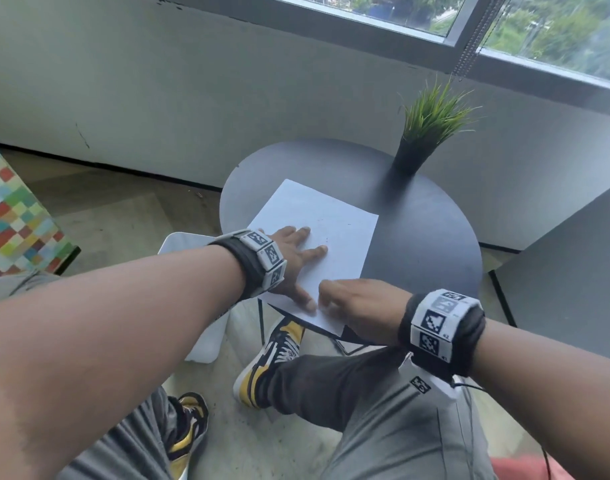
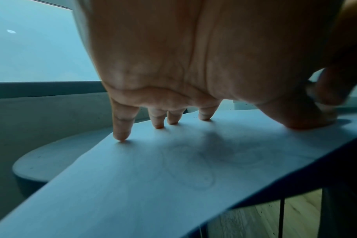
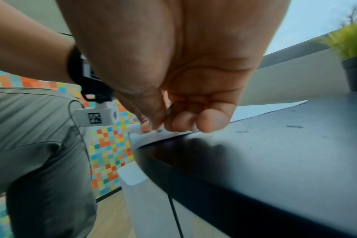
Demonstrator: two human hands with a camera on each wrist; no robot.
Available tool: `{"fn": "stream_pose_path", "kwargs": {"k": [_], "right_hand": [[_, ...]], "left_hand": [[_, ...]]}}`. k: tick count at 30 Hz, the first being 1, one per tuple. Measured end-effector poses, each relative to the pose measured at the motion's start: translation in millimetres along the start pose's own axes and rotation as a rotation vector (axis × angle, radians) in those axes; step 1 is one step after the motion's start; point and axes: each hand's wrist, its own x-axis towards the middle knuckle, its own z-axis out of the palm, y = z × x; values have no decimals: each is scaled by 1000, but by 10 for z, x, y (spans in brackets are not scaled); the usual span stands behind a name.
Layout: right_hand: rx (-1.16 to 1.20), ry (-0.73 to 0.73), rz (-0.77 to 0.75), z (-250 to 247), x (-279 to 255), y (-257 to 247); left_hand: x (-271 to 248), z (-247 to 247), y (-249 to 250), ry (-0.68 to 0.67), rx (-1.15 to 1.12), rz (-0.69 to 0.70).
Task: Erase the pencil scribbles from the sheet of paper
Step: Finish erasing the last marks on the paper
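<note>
The sheet of paper (image 1: pixel 317 237) lies on the round black table (image 1: pixel 418 237), skewed, its near corner hanging past the table's rim toward the person's knees; every place below is given from that sheet. The left hand (image 1: pixel 293 258) is spread wide and flat on the sheet's near-left part, fingertips (image 2: pixel 121 136) and thumb planted apart — a brace, by the look of it, so the paper cannot slide or crumple under rubbing. Faint looping pencil scribbles (image 2: pixel 194 169) show in the left wrist view on the stretch beneath the palm; they look pale, so the erasing seems well along but not finished. The right hand (image 1: pixel 359 306) sits at the sheet's near-right edge, just beside the left thumb, fingers curled tightly with thumb against fingertips (image 3: pixel 179 122); it seems to pinch something small against the paper, likely an eraser, though what it holds — if anything — I cannot tell. Dark crumbs (image 3: pixel 293 126) are scattered on the bare tabletop to the right of the sheet. A potted plant (image 1: pixel 431 129) stands well beyond the sheet's far-right corner, clear of any stroke; the right side offers open tabletop, while the overhanging near corner is unsupported and would likely buckle if rubbed hard.
</note>
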Motion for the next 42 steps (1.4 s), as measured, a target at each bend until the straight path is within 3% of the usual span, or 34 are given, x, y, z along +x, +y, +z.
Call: {"fn": "stream_pose_path", "kwargs": {"k": [5, 10, 15, 20, 25, 28, 31, 33, 37, 39, 42], "right_hand": [[-34, 135, 211, -130, 45, 291], [-42, -30, -27, 20, 10, 10], [-42, 130, 287, -177, 142, 391], [-37, 31, 87, -56, 68, 91], [140, 232, 445, -140, 127, 781], [215, 264, 524, -144, 44, 999], [127, 335, 594, -138, -47, 975], [168, 384, 518, -89, -72, 784], [77, 224, 320, 175, -34, 226], [57, 192, 340, 242, -34, 95], [77, 185, 372, 261, -87, 38]], "left_hand": [[-2, -30, 27, 2, -28, -11], [-1, -18, 27, -8, -8, -10], [-11, -21, 25, -4, -14, -2], [-50, -33, 43, -7, -11, -12], [-123, -1, 71, -16, 7, -27], [-190, 16, 66, 51, 1, -23], [-279, 37, -60, 165, -167, -106], [-322, 79, -207, 262, -355, -265], [-367, 162, -513, 335, -741, -604], [-366, 154, -625, 328, -987, -637], [-438, 135, -684, 308, -1172, -601]]}}
